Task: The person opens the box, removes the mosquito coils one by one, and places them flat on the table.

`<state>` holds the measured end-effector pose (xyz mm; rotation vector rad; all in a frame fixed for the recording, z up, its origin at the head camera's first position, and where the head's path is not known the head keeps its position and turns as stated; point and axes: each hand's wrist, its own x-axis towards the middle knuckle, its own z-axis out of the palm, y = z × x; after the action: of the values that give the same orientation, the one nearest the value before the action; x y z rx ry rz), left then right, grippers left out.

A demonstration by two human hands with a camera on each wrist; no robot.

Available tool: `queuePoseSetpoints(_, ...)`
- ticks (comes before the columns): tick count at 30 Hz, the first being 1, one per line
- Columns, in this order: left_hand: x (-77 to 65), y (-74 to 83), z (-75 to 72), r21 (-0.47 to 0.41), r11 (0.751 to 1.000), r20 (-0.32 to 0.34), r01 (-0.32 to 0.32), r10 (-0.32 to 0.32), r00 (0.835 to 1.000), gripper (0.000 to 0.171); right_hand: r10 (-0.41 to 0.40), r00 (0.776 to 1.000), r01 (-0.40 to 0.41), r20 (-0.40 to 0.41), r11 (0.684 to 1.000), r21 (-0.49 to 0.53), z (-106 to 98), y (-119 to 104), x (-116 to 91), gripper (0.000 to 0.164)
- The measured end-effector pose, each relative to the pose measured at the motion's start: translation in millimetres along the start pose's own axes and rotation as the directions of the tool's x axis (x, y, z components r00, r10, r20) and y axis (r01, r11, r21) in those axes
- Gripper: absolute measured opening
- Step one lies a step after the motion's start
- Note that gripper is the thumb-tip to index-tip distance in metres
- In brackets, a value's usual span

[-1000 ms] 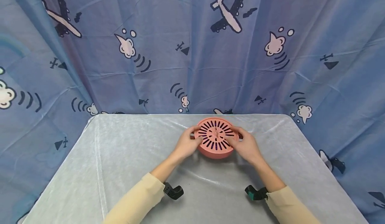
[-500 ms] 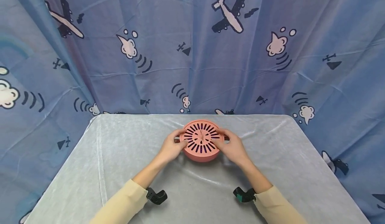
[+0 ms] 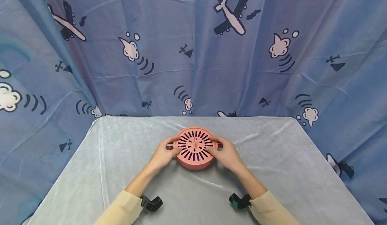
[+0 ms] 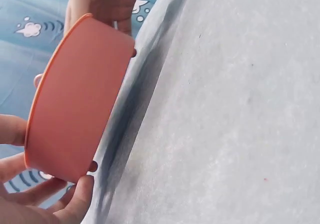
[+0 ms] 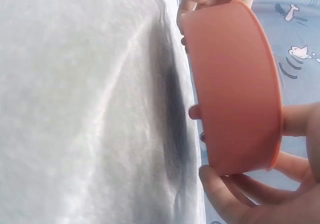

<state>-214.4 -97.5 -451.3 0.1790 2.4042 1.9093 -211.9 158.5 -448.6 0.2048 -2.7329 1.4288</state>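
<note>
A round coral-pink box with a slotted lid is held between both hands, lid facing up. Something dark purple shows through the slots. My left hand grips its left side, thumb on the lid's edge and fingers around the wall. From the opposite side, my right hand holds it the same way. In the left wrist view, the box's smooth wall hides part of the other hand. Small feet stick out below the base in the right wrist view, apart from the cloth.
A pale grey cloth covers the table, with light creases. Behind and on both sides hangs a blue curtain printed with planes and clouds. Black wrist cameras sit near both cream sleeves.
Both hands have carried the box leftward and toward the person, holding it on both sides throughout. The head view has shifted slightly.
</note>
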Motion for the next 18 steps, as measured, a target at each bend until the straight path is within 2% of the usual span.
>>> queuePoseSetpoints(5,-1.2,-4.4,-5.0,-0.022,1.000,0.028,0.012,-0.011,1.000,0.048,0.005,1.000,-0.005,0.015,1.000,-0.020,4,-2,-2,0.049)
queuePoseSetpoints(8,0.3,-12.5,-6.9,-0.027,1.000,0.050,0.015,-0.013,0.999,0.048,0.006,1.000,-0.005,0.018,1.000,-0.029,6,0,-2,0.048)
queuePoseSetpoints(18,0.0,-18.4,-3.6,-0.030,0.999,0.090,0.026,-0.023,0.996,0.049,0.041,0.998,-0.039,0.041,0.998,-0.042,5,7,-7,0.047)
